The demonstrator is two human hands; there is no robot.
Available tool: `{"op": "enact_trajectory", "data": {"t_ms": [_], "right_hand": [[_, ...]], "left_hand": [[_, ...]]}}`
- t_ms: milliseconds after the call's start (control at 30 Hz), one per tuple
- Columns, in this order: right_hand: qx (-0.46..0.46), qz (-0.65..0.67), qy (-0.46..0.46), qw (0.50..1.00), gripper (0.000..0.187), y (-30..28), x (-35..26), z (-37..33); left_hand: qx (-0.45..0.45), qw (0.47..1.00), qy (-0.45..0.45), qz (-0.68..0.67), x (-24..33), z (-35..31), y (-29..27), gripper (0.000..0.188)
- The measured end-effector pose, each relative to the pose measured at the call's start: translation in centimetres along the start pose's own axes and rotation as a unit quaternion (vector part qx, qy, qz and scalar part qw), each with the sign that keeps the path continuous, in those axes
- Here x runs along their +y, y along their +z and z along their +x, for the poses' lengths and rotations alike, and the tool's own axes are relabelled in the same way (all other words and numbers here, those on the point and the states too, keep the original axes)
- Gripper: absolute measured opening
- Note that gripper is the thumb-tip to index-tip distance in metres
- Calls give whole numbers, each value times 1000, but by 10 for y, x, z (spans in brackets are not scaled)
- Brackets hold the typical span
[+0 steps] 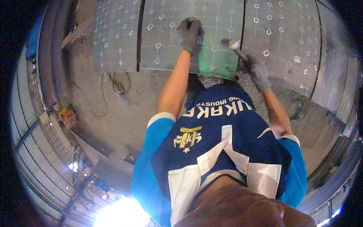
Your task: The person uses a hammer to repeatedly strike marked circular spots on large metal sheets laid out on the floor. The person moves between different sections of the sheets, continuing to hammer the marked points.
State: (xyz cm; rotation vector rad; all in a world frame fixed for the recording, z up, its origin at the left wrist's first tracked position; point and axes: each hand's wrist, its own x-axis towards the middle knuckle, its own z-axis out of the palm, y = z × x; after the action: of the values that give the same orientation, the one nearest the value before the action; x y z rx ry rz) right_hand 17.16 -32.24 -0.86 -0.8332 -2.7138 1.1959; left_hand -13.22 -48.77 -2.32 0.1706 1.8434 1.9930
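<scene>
My left hand [190, 37], in a dark grey glove, is closed at the middle steel plate [170, 56]. From its fingers pokes the pale end of a short metal punch [191, 19]; the rest of it is hidden. My right hand [260, 75], also gloved and a little blurred, grips a hammer [234, 45] by its handle. The hammer's head is over the right part of the same plate, to the right of my left hand and apart from it. White chalk circles and thin lines mark the plate, and a greenish glow lies on it between my hands.
Similar chalk-marked plates lie at the left [109, 55] and right [280, 64], with dark gaps between. On the dusty ground [124, 121] are a small dark tool [119, 87] and a thin cable [89, 106]. A yellow machine [67, 117] stands at far left, near long steel beams [55, 56].
</scene>
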Motion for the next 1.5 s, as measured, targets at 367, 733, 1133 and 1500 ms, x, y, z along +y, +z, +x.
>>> {"op": "enact_trajectory", "data": {"t_ms": [367, 733, 1133, 1500], "right_hand": [[111, -280, -103, 948, 40, 0, 94, -36], [-11, -236, 41, 971, 41, -17, 54, -18], [6, -303, -32, 952, 43, -17, 60, -30], [65, -262, -71, 960, 41, 3, 95, -34]], "left_hand": [[-13, 999, -3, 50, -19, 26, -6, 17], [31, 988, 36, 150, 27, -2, 18, 12], [25, 993, 35, 114, -23, 18, -9, 26], [49, 988, 46, 141, -35, 21, -10, 31]]}}
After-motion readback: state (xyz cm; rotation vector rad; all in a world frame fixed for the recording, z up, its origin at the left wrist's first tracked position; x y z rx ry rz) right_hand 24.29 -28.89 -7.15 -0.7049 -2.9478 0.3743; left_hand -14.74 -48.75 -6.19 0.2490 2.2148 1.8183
